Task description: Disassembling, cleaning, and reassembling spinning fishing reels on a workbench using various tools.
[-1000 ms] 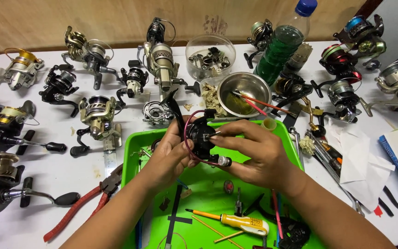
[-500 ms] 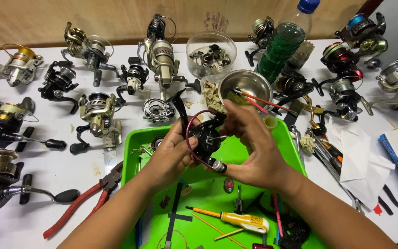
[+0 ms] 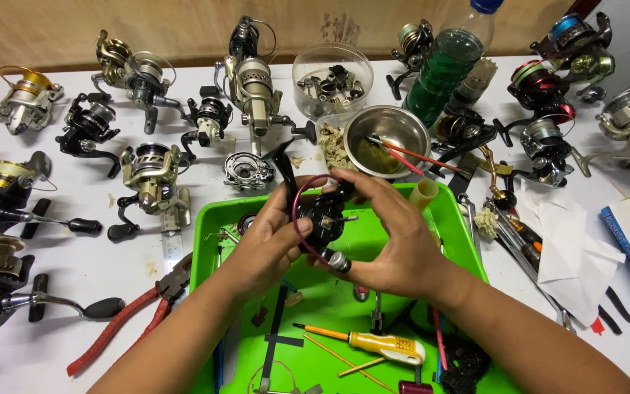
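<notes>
White desk (image 3: 402,80) crowded with reels; over green tray (image 3: 205,241), black reel body (image 3: 324,219) gripped by left hand (image 3: 267,244) and right hand (image 3: 395,233), now raised higher, turned.

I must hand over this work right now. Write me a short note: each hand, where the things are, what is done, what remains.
Left hand: grips the black reel from the left, over the green tray.
Right hand: fingers on the reel's top and right side.
Done: reel is open, its shaft exposed, red bail wire still attached.
Left: the reel is not closed.
The yellow screwdriver lies in the tray; red pliers lie left of it.
</notes>
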